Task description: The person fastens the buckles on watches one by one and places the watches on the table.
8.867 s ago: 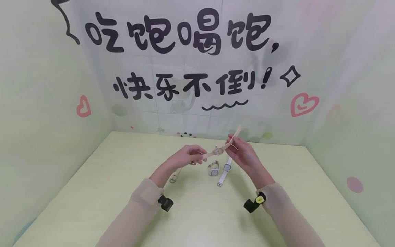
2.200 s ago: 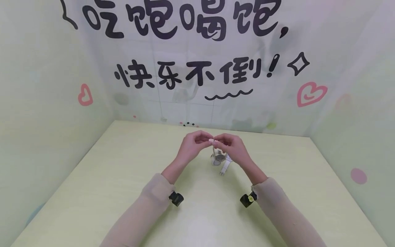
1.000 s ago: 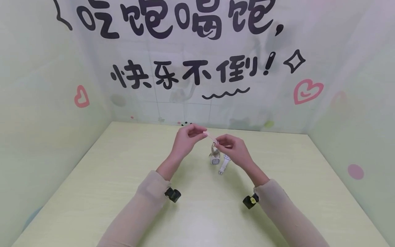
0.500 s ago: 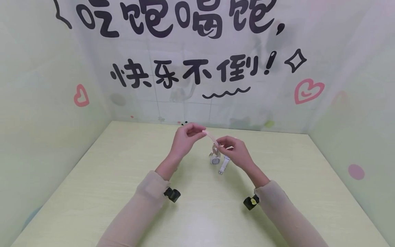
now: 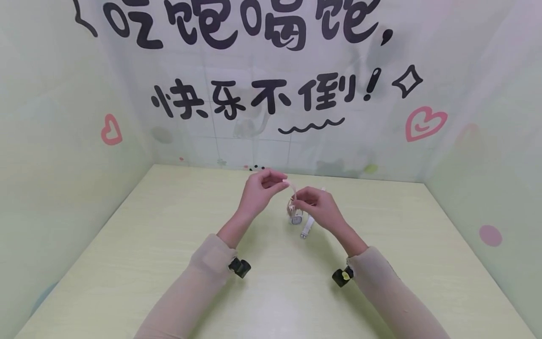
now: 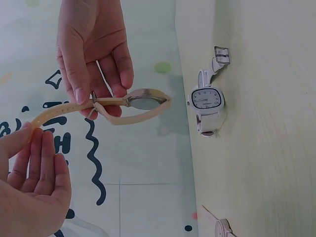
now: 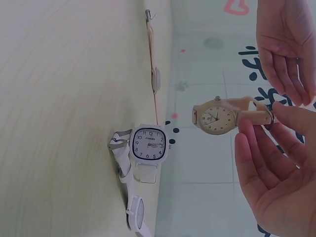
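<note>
A wristwatch with a pale peach strap and a round dial [image 7: 216, 117] hangs in the air between my hands, its strap closed into a loop. My left hand [image 5: 259, 193] pinches the strap's free end [image 6: 54, 113] between thumb and fingers. Close to the buckle [image 6: 94, 98], my right hand [image 5: 319, 207] pinches the strap. In the left wrist view the strap's end runs out past the buckle. Beneath the held watch, a white watch with a square dial [image 7: 149, 143] stands on its curled strap. Beside it lies another white watch [image 5: 307, 227], partly covered by my right hand.
On the pale table [image 5: 271, 282], a thin-strapped watch [image 7: 156, 79] lies apart from the white pair; my left arm hides it in the head view. The printed back wall [image 5: 271, 150] rises close behind the hands.
Earlier the peach watch was stretched out between my hands; now its strap makes a loop at the buckle. In the last second the strap end bent and the hands shifted slightly.
</note>
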Demonstrator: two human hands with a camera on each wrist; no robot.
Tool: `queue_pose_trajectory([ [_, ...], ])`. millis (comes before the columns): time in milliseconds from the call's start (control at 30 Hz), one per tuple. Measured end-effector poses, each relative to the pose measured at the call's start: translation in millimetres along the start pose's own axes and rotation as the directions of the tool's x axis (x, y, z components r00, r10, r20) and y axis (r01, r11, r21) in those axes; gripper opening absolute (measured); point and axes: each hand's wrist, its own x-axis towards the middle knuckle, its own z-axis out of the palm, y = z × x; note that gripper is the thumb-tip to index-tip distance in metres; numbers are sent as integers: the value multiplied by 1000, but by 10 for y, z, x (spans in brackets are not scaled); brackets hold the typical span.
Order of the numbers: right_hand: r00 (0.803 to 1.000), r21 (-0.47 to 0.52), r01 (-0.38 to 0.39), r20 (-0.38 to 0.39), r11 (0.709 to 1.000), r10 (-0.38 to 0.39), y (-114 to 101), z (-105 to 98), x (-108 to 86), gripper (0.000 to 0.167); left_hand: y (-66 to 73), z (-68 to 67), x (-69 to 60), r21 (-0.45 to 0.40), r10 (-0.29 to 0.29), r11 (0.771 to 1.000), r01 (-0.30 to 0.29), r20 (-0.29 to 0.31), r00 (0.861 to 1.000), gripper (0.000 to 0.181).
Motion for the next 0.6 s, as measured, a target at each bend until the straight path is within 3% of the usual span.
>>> queue_pose_trajectory([
  [133, 1000, -13, 8, -6, 1000, -8, -12, -15, -5, 19, -9, -22, -3, -20, 5, 1000, -4, 55, 998, 23],
  [300, 999, 122, 32, 9, 992, -33, 22, -51, -10, 22, -41, -60, -4, -21, -17, 1000, 21, 156, 988, 30],
  [433, 1000, 225, -6, 30, 974, 0, 22, -71, 2, 26, -90, -63, -8, 62, -79, 996, 67, 217, 973, 31],
  [600, 997, 270, -83, 30, 959, 78, -20, -80, 7, 29, -160, -24, -3, 204, -151, 975, 91, 300, 942, 27],
])
